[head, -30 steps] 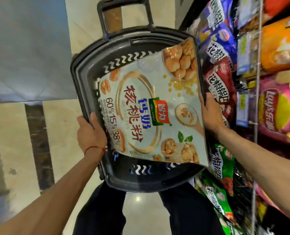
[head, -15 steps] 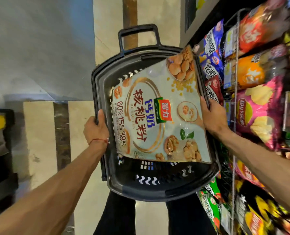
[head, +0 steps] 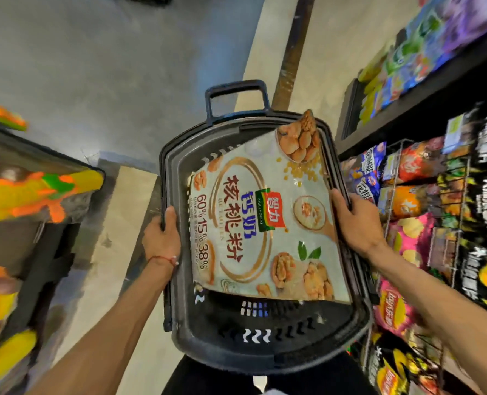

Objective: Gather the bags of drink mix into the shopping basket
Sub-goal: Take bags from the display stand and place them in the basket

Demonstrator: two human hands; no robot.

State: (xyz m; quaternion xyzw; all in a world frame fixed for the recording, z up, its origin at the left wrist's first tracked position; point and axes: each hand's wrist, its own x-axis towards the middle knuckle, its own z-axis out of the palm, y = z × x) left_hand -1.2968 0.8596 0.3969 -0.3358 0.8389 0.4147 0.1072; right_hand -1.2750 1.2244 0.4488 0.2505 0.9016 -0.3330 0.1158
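Note:
A large pale bag of walnut drink mix [head: 265, 220] lies tilted inside the black shopping basket [head: 265, 357], its top corner leaning on the far right rim. My left hand [head: 162, 238] grips the basket's left rim, thumb over the edge. My right hand [head: 356, 220] holds the basket's right rim beside the bag's edge; its fingertips are hidden behind the rim. The basket is held up in front of my legs.
Shelves [head: 450, 89] of snack bags run along the right, with a wire rack of chip bags [head: 413, 240] close to my right arm. A low display with yellow and orange packs [head: 31, 192] stands at the left. The basket's handle [head: 236, 95] points away over the tiled floor.
The view has tilted up and back, showing more floor, the left display and the upper shelves. Both hands keep their hold on the basket rims; the bag stays in place.

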